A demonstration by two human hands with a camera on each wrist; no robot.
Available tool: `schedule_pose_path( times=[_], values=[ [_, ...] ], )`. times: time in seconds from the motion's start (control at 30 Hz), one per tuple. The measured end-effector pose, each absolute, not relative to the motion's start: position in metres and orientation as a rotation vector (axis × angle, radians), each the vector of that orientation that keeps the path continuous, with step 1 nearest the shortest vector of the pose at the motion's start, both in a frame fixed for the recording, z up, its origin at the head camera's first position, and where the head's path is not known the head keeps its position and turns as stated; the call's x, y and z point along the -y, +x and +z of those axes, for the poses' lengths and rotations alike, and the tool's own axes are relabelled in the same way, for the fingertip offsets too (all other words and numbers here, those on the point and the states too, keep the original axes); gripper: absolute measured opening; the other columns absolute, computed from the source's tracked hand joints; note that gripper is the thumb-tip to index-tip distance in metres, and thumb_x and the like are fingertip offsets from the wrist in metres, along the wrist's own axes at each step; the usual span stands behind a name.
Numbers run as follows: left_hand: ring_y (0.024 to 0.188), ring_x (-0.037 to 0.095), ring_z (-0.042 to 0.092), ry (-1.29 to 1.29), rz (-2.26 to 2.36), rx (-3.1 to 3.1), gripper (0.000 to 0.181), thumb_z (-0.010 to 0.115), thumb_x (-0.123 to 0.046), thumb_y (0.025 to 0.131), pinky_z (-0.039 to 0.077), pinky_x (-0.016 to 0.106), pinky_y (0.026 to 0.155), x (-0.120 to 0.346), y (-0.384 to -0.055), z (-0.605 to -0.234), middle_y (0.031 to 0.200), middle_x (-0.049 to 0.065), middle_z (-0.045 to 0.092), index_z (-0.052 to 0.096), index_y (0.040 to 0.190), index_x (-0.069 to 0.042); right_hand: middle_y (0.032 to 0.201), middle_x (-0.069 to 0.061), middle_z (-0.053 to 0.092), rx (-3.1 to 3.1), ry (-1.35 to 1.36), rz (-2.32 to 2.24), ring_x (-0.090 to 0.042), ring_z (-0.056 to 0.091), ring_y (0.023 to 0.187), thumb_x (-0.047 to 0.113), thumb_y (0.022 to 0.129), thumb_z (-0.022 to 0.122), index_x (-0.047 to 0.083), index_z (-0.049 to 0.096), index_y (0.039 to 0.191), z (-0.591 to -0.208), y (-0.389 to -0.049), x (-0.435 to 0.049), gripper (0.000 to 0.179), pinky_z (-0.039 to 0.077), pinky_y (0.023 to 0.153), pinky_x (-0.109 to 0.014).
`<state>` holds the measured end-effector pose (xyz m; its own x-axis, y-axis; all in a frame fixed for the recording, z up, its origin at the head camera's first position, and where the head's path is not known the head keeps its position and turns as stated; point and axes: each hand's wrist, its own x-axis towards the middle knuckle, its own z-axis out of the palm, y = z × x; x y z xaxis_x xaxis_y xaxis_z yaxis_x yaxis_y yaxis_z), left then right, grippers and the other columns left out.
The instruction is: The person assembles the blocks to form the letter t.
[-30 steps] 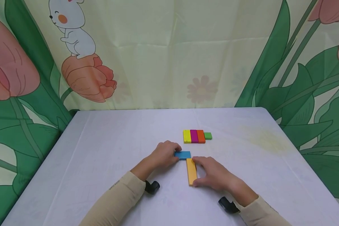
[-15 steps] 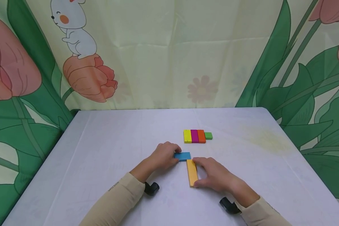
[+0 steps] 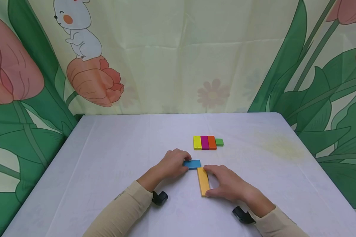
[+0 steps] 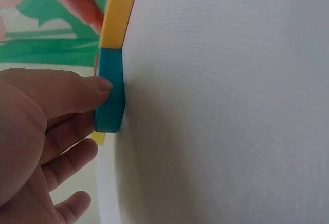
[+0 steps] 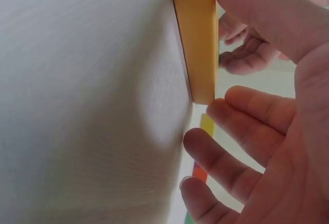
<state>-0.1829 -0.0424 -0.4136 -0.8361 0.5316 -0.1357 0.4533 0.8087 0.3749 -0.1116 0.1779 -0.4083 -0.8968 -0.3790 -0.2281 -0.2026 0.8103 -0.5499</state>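
A flat blue block [image 3: 192,164] lies crosswise on the table in the head view. My left hand [image 3: 172,163] pinches its left end, the thumb on the near side and a fingertip on the far side. Meeting the blue block's near right corner is a long orange-yellow block [image 3: 203,182], slightly tilted, pointing toward me. My right hand [image 3: 226,184] holds it from the right, index finger by the far end and thumb by the near end. In the left wrist view, the blue block [image 4: 110,90] butts against the orange-yellow block [image 4: 120,13].
Farther back on the white table [image 3: 121,141], a yellow block [image 3: 197,143], a magenta block [image 3: 205,143] and an orange block [image 3: 212,143] stand side by side. A short green block [image 3: 219,142] adjoins them on the right. A printed cloth [image 3: 166,65] hangs behind the table.
The orange-yellow block has shifted slightly right and toward me, its near end swinging a little right with my right hand. The blue block has come slightly nearer with my left hand.
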Motion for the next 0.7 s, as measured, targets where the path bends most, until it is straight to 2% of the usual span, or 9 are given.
schedule_pose_path(
  times=[0.7],
  values=[
    [0.107, 0.018, 0.054, 0.754, 0.498, -2.778, 0.036, 0.077, -0.024, 0.089, 0.047, 0.037, 0.094, 0.0416, -0.1792, -0.4160, 0.111, -0.002, 0.068, 0.069, 0.123, -0.013, 0.140, -0.001, 0.055, -2.660, -0.418, -0.754, -0.023, 0.050, 0.123, 0.037, 0.074, 0.088, 0.011, 0.054, 0.143, -0.4063, -0.1086, -0.1770, 0.082, 0.045, 0.102, -0.046]
  ],
)
